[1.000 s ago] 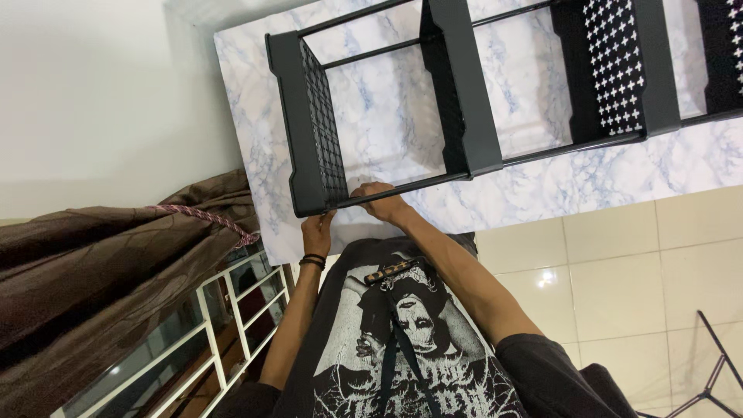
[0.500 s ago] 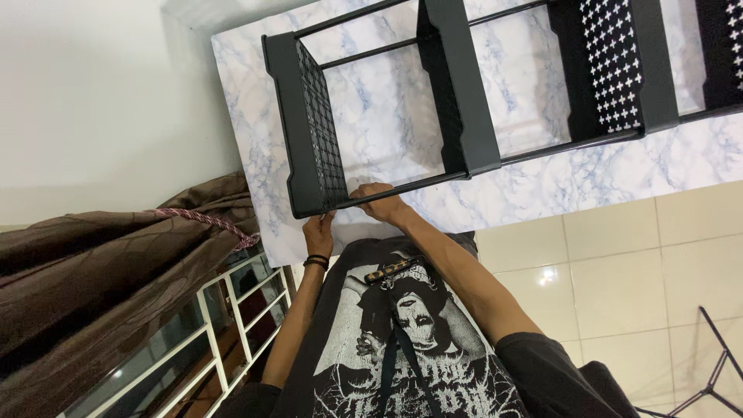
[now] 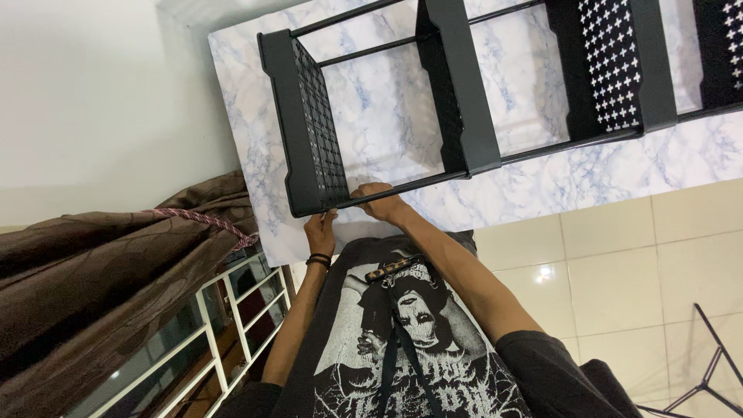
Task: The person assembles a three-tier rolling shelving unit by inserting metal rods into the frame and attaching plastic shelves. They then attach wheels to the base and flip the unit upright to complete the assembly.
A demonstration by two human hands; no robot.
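While the rack (image 3: 464, 101) lay on the counter (image 3: 542, 193), the right hand (image 3: 379, 203) gripped its rail; the left hand (image 3: 320, 230) seemingly pinched the corner.

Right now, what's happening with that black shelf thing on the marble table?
A person in a black printed T-shirt is handling a black multi-tier rack that lies on its side on a white marble-patterned table. The left hand touches the corner of the end panel with the grid holes, and the right hand grips the thin black rod running along the rack's near edge. Brown curtains hang to one side beside a white window grille.
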